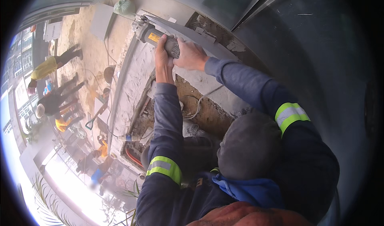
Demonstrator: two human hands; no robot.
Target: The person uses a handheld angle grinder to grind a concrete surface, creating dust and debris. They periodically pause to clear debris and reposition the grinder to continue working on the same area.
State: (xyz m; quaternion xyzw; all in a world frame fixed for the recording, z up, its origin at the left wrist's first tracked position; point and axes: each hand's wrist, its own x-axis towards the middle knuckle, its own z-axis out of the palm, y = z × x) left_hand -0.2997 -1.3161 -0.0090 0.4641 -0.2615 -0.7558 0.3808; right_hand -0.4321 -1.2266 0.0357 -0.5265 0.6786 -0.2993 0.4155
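Note:
A dusty grey angle grinder (150,33) with a yellow label is held out in front of me. My left hand (162,55) grips the near side of its body, thumb up along it. Around the rear end of the body, my right hand (189,55) is closed. The grinder's metal head points to the upper left, beside the end of a long grey panel (196,38). Whether its disc touches anything cannot be made out. Both arms wear dark blue sleeves with lime and silver bands. A dusty grey rounded shape (250,146) lies between my arms.
A pale slab (130,74) borders a dug-out pit (192,98) with a white cable (198,106). Dark panels (316,66) rise at the right. Several people stand or work at the left, one in a yellow top (45,68). A shovel (97,117) and a tied green bag (124,7) are nearby.

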